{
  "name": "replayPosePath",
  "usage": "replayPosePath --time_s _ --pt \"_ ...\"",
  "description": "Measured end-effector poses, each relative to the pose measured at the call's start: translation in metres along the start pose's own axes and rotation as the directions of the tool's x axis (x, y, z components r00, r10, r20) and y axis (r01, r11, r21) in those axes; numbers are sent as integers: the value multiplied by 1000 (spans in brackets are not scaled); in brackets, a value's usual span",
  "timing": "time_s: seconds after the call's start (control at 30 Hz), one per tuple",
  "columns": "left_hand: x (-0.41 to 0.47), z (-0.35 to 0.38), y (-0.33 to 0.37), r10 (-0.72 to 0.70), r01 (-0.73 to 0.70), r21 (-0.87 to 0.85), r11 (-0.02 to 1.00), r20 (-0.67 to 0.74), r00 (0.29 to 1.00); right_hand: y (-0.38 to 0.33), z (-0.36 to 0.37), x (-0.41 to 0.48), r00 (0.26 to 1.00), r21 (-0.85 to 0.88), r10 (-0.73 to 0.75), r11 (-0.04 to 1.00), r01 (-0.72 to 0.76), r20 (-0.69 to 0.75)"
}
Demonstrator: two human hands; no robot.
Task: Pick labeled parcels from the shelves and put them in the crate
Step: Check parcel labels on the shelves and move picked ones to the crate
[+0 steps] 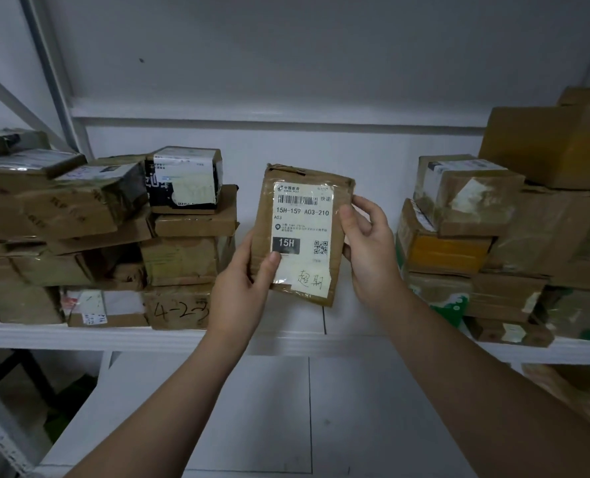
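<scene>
Faces a white shelf (pixel 80 334) with box stacks (pixel 90 236) at both sides. Holds a flat cardboard parcel (pixel 335 263) upright between them, off the shelf. Pinches its lower left edge in the left grip (pixel 245 281), thumb (pixel 270 265) on the label (pixel 304 215); clasps its right edge in the right grip (pixel 369 243), fingers (pixel 366 207) seemingly curled behind.

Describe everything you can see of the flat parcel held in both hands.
The flat parcel is thin, worn brown cardboard with creased edges. A glossy white label covers most of its front: barcode, "15H-159 A03-210", black "15H" block, QR code, handwriting below. It is held upright, slightly tilted, label facing the camera, clear of the shelf. The left hand pinches its lower left edge; the right hand grips its right edge.
</scene>
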State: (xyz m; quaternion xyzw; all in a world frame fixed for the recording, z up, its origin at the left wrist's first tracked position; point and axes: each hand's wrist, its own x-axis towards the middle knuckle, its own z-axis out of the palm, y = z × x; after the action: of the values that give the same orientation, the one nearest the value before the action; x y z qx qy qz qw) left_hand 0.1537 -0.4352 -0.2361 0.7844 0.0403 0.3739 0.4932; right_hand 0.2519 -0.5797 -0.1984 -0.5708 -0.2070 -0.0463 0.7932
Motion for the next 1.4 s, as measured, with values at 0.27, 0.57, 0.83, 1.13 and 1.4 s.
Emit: replayPosePath --time_s 0.27,0.57,0.83,1.13,1.4 --pt "-5 9 13 29 -41 -155 987 -80 996 2 -8 -30 977 -215 -60 971 105 206" --pt "-15 24 17 129 -127 -243 962 -8 992 -3 -33 -65 996 -141 -46 988 56 77" --pt "-61 75 31 166 -76 -386 919 206 964 -22 -87 -129 976 -124 -80 991 55 -204" --pt "-166 201 95 201 69 -471 879 498 843 -77 -229 -230 852 -311 -143 950 -24 -504" --pt "-290 317 164 284 183 -502 845 712 643 -117 -365 -347 657 -272 -83 943 -191 -749"
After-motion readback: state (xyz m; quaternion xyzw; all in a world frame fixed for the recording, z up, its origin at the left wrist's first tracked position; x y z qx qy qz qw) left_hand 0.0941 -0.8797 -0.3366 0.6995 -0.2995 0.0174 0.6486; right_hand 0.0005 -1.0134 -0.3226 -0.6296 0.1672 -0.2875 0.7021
